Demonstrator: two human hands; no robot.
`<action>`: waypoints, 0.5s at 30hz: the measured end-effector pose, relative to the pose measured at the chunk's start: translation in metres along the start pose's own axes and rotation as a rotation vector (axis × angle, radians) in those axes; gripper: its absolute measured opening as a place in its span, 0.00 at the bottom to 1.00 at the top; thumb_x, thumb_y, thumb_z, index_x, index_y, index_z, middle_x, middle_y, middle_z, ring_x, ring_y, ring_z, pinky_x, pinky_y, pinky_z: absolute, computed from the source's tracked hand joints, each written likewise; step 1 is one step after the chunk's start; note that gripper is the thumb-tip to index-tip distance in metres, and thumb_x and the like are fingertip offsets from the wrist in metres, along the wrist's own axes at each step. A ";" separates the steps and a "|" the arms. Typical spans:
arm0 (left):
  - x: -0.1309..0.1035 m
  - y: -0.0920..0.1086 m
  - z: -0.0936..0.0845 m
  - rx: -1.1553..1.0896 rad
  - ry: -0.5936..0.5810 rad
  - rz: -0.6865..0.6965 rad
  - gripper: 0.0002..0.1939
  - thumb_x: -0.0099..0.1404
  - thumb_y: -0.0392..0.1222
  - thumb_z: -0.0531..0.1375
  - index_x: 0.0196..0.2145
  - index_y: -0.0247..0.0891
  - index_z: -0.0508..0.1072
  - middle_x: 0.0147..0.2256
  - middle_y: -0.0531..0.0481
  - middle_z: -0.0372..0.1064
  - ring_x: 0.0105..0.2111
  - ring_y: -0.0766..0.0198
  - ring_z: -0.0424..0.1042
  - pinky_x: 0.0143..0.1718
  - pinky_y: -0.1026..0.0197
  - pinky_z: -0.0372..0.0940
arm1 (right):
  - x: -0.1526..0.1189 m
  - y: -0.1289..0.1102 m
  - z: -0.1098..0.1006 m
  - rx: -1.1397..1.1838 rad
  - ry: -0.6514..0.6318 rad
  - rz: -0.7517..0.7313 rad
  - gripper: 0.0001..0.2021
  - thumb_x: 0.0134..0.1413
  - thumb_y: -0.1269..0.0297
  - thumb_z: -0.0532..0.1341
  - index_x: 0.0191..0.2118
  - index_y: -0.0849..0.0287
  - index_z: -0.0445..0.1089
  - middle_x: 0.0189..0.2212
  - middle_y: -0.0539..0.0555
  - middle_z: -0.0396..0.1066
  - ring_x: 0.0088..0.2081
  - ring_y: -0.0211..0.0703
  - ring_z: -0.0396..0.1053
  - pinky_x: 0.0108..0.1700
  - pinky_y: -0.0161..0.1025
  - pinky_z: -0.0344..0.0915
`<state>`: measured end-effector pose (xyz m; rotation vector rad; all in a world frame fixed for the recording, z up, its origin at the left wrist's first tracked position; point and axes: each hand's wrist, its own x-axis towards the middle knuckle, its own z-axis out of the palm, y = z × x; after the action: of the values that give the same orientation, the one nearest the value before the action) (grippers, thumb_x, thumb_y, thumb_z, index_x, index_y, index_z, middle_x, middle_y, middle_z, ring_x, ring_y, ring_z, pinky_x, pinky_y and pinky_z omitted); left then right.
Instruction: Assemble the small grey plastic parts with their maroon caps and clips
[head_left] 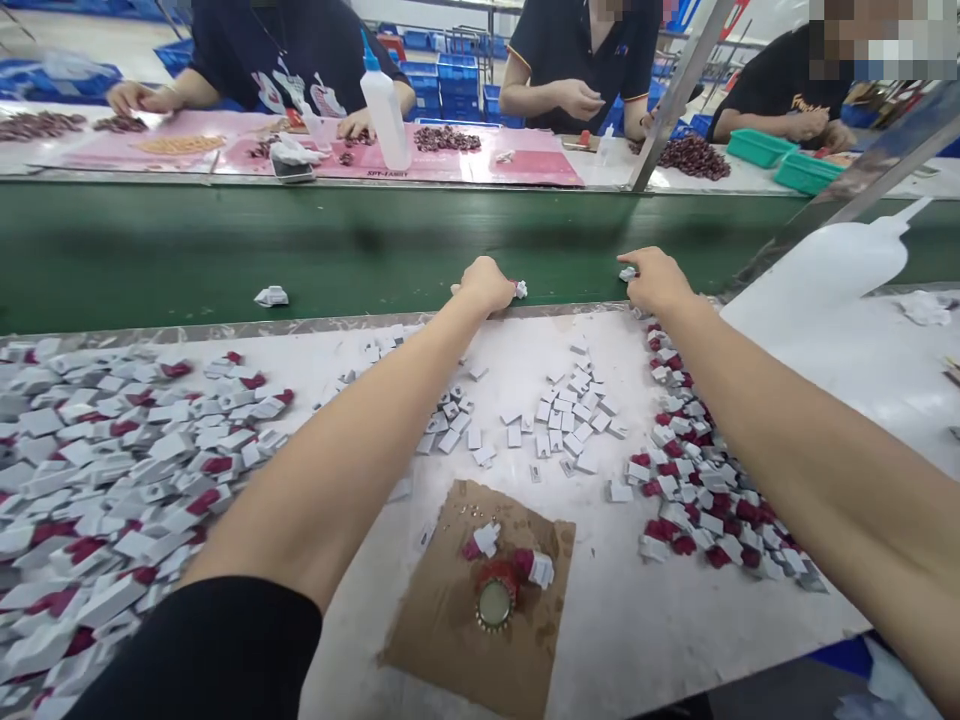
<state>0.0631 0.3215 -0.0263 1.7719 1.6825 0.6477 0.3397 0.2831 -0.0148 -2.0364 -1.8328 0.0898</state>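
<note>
Both my arms reach out to the green conveyor belt (360, 250). My left hand (486, 285) is closed at the belt's near edge, its fingertips mostly hidden; a small white and dark red part (520, 289) shows at its right side. My right hand (654, 278) is over the belt's near edge farther right, index finger stretched out to the left, with a small white part (628, 273) at its fingers. Another white part (271, 296) lies alone on the belt at the left. On brown cardboard (457, 630) sit a bottle cap (495, 604) and two white and red parts (540, 570).
White and red parts are heaped at the left (150, 450) and right (705, 480), small white pieces (574, 415) between them. A large white bottle (825, 270) stands right of my right hand. Several people work across the belt; a slanted metal post (679, 95) rises there.
</note>
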 end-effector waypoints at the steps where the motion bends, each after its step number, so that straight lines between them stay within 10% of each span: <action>1: 0.004 -0.003 0.000 0.005 0.003 -0.004 0.05 0.64 0.31 0.71 0.35 0.37 0.79 0.34 0.37 0.77 0.39 0.43 0.78 0.44 0.39 0.70 | 0.007 0.000 0.003 0.009 -0.024 0.026 0.20 0.77 0.54 0.69 0.66 0.55 0.75 0.65 0.61 0.76 0.58 0.55 0.80 0.59 0.57 0.81; 8: -0.034 -0.011 -0.017 -0.025 0.048 0.131 0.21 0.68 0.33 0.70 0.57 0.35 0.76 0.54 0.35 0.79 0.50 0.50 0.77 0.50 0.47 0.73 | 0.003 -0.035 0.002 0.247 -0.061 0.118 0.11 0.74 0.62 0.71 0.55 0.60 0.81 0.53 0.62 0.84 0.51 0.55 0.84 0.57 0.55 0.82; 15: -0.145 0.011 -0.030 -0.386 -0.108 0.676 0.10 0.73 0.42 0.70 0.50 0.40 0.78 0.49 0.46 0.83 0.48 0.57 0.81 0.51 0.54 0.75 | -0.138 -0.091 -0.031 1.334 -0.159 0.073 0.18 0.55 0.51 0.84 0.40 0.55 0.82 0.38 0.55 0.85 0.41 0.47 0.85 0.50 0.48 0.86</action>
<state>0.0383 0.1800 0.0109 2.0187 0.7852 1.0557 0.2439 0.1474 0.0141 -1.1007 -1.1394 1.1575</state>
